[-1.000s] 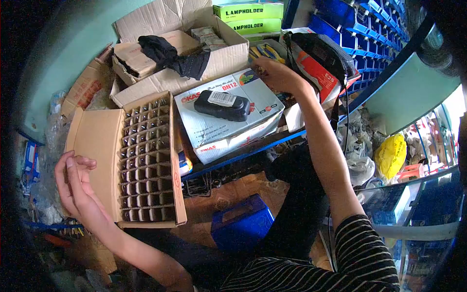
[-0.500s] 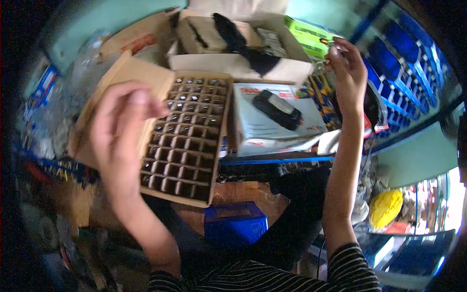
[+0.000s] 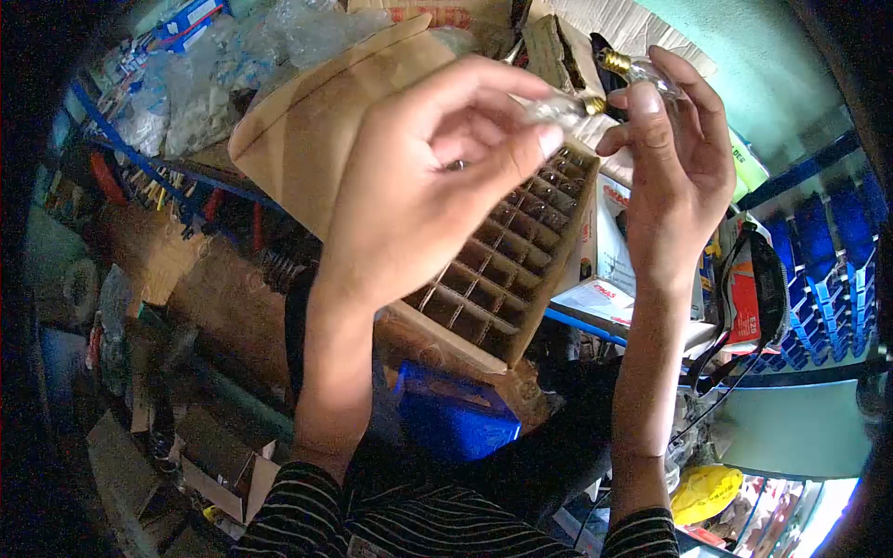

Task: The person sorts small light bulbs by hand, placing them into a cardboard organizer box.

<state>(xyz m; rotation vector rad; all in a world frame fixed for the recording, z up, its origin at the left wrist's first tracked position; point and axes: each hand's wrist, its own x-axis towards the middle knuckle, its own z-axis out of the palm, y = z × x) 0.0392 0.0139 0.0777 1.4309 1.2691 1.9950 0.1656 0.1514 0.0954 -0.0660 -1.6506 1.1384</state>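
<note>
My left hand (image 3: pixel 409 186) is raised in the middle of the view, thumb and fingers pinching a small clear glass light bulb (image 3: pixel 551 112) by its glass, its brass screw base pointing right. Close beside it on the right, my right hand (image 3: pixel 677 177) holds a second clear light bulb (image 3: pixel 655 78), whose brass base points up and left. The two bulbs are apart. Below and behind both hands is an open cardboard carton with a divider grid (image 3: pixel 484 279). Glass bulbs show in its far cells, while the near cells look dark. My left hand covers part of the grid.
The carton's brown flap (image 3: pixel 307 121) stands to the left. Plastic bags (image 3: pixel 205 102) lie behind it. A white printed box (image 3: pixel 609 251) is right of the carton, with a black-and-red pouch (image 3: pixel 752 293) farther right. A blue bin (image 3: pixel 446 418) sits below.
My left hand has moved right and up from over the carton's left side and now holds a bulb beside the one in my right hand. The view has shifted, placing the carton lower right.
</note>
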